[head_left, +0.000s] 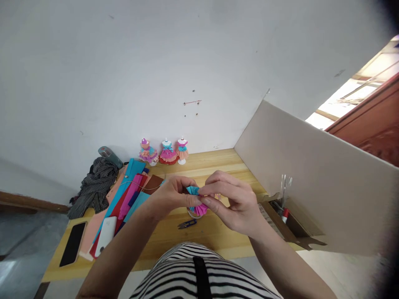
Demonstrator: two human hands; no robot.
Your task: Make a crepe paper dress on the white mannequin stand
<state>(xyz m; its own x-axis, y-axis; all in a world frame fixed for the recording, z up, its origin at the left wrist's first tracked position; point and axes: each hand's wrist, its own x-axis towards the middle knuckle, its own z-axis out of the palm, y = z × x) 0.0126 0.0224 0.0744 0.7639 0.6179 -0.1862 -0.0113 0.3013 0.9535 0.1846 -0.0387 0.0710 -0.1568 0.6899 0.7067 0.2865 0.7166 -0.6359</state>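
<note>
Over the front middle of the wooden table, both my hands pinch a small pleated doll dress (201,209) in bright pink and blue. My left hand (173,195) grips its left side, thumb in front and fingers behind. From the right, my right hand (235,203) pinches the top between thumb and fingertips. Part of the dress is hidden behind my fingers, and a pale round base shows just below it. Blue-handled thread snips (187,224) lie on the table just below the dress.
Three small dress forms, one in a purple and peach dress (149,153), stand by the wall. Coloured fabric pieces (132,199), a striped cloth (101,178), a white object (106,236) and a phone (73,244) lie left. At right are a pale panel (311,166) and an open cardboard box (304,222).
</note>
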